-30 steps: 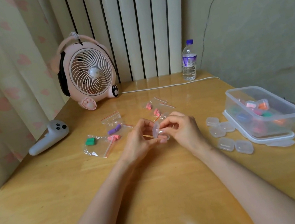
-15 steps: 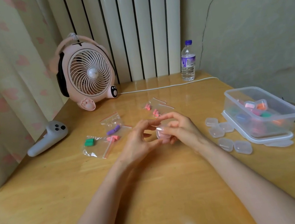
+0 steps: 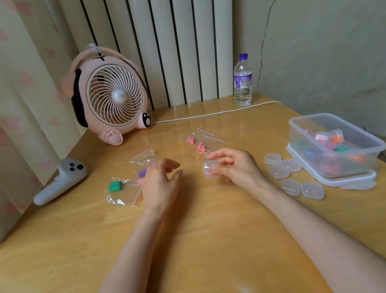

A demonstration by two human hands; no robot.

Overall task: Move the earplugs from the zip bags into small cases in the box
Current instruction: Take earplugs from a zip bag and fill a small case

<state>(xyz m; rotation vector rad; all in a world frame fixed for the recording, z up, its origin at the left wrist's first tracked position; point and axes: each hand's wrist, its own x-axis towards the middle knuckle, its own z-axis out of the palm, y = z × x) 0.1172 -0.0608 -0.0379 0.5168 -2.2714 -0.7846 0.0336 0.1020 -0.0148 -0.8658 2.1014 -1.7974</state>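
My right hand (image 3: 235, 167) grips a small clear case (image 3: 209, 169) just above the table's middle. My left hand (image 3: 161, 185) hovers empty, fingers loosely curled, over zip bags at the left. One bag (image 3: 124, 191) there holds green earplugs (image 3: 114, 186), and a purple earplug (image 3: 141, 172) shows beside my fingers. Two more zip bags with pink earplugs (image 3: 201, 146) lie behind my right hand. Several empty clear cases (image 3: 291, 176) sit by the clear plastic box (image 3: 376, 146), which holds cases filled with coloured earplugs.
A pink desk fan (image 3: 112, 101) stands at the back left with its white cable (image 3: 214, 113) running along the table's far edge. A water bottle (image 3: 242, 81) stands at the back. A grey controller (image 3: 61, 180) lies at the left edge. The box lid (image 3: 356, 181) lies under the box.
My hands have parted. The left hand let go of the case and moved left over the bags, while the right hand keeps the case.
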